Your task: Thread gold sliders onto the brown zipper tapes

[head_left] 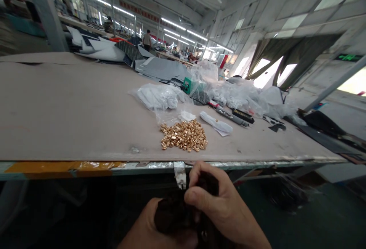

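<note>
Just below the table's front edge, my left hand (156,224) is closed around a dark piece of material (174,212), perhaps fabric or leather. My right hand (215,199) pinches the upper right part of the same dark piece between thumb and bent forefinger. Whether a small part sits in that pinch is hidden. A tiny shiny spot shows low on the dark piece. On the table beyond my hands lies a heap of small gold-coloured metal pieces (184,135). A white strip of tape (180,174) hangs from the edge above my fingers.
The brown-topped table (71,115) spans the view. Behind the gold heap lie a clear plastic bag (158,96), a folded white paper (216,123), a grey pen-shaped tool (233,117) and a green object (187,85). Grey sheets (162,68) are stacked at the back. A person (146,41) stands far off.
</note>
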